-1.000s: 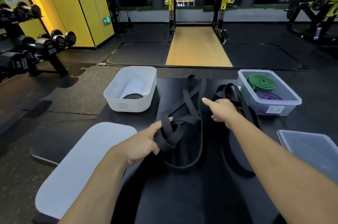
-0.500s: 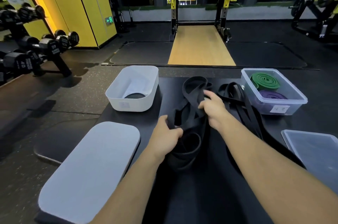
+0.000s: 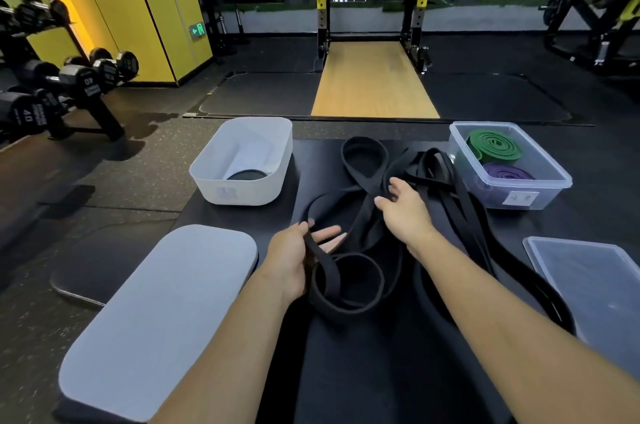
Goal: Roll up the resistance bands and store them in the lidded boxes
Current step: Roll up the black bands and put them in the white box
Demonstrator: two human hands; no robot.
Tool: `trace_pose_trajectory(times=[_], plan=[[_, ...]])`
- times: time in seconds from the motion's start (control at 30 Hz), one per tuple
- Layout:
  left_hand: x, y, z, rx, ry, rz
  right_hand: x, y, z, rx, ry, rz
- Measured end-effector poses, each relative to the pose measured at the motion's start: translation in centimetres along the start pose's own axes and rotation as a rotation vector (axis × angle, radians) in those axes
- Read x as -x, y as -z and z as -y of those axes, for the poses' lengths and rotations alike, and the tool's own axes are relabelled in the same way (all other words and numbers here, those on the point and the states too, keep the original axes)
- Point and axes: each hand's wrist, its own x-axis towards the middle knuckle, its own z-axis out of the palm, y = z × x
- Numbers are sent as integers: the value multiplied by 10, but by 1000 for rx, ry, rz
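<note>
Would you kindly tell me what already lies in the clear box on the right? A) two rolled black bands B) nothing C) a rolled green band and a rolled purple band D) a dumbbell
C: inside the clear box lie a rolled green band and a rolled purple band.

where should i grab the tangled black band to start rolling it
Probably at the near loop of the black band, pinched from above across its flat width: it lies clear of the crossing by the right hand, and the left hand holds that strand.
</note>
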Motion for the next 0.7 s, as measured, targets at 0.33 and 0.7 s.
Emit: trace_pose_trajectory(times=[0.33,0.7], plan=[[5,19,-4,-1148,-583,-244,43,20,-10,370,20,4],[39,-3,-3,-1587,-448,-152,47,-6,6,309,37,-18]])
